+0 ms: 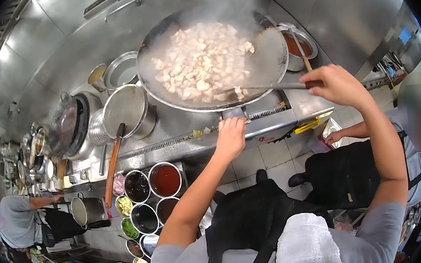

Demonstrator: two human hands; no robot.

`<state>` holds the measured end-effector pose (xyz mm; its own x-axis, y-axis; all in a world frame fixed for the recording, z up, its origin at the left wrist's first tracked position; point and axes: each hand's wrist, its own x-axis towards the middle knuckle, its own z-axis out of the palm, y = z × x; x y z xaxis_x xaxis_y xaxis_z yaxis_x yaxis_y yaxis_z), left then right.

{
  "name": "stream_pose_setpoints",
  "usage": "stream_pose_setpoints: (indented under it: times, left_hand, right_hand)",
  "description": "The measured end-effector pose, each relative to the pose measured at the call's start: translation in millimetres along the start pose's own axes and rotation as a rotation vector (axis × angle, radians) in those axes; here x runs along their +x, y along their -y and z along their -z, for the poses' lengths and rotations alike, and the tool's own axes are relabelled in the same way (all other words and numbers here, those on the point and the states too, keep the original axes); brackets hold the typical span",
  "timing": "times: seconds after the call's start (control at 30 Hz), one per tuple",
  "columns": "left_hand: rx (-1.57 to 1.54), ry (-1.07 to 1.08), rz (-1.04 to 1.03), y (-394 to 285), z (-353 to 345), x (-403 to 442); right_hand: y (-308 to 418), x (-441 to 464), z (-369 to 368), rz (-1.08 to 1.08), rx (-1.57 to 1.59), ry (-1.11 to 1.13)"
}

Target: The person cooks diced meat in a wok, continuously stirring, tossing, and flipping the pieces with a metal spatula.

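Observation:
A large wok [274,57] holds a heap of pale diced pieces [201,61], with steam rising from them. My right hand [335,85] is wrapped round the dark handle of a metal ladle [272,87]. The ladle's far end lies among the pieces near the wok's front rim. My left hand [231,135] is at the wok's near side by its metal handle [245,112], fingers bent and closed together. Its fingertips are partly hidden, and what they grip is too small to make out.
Left of the wok stands a deep pot [126,111], with a wooden-handled tool [115,166] beside it. Sauce containers [165,180] sit below the counter edge. A bowl of reddish liquid [298,44] is at right. Co-workers stand at right [410,127] and far left [16,221].

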<state>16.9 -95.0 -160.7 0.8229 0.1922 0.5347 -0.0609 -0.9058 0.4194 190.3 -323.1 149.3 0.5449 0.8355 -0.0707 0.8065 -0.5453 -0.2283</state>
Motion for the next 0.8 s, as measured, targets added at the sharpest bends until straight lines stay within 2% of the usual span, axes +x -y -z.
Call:
stream_pose_setpoints:
  times: [0.17, 0.23, 0.27, 0.33, 0.4, 0.5, 0.57, 0.7, 0.8]
  left_hand:
    - [-0.03, 0.003, -0.021, 9, 0, -2]
    - [-0.032, 0.027, -0.009, 9, 1, -2]
    - [-0.046, 0.022, 0.011, 7, 3, -1]
    - [-0.064, 0.01, 0.02, 8, 0, 2]
    - [-0.028, 0.016, 0.018, 11, -4, 0]
    - [-0.037, 0.033, 0.029, 8, 3, 4]
    - [-0.057, 0.045, 0.035, 6, 2, 3]
    - [-0.041, 0.073, 0.051, 6, 0, 3]
    - [-0.016, 0.091, 0.062, 3, 1, 4]
  right_hand:
    - [77, 14, -26, 0.033, -0.116, 0.164]
    - [110, 48, -76, 0.025, -0.312, 0.229]
    - [119, 65, -106, 0.104, -0.3, 0.151]
    - [138, 124, -158, 0.072, -0.366, 0.145]
    - [126, 196, -213, 0.035, -0.363, -0.053]
    - [111, 283, -232, -0.023, -0.33, -0.082]
    - [94, 317, -229, -0.152, -0.244, -0.127]
    - [54, 316, -222, -0.109, -0.336, -0.169]
    - [26, 257, -194, -0.075, -0.152, -0.154]
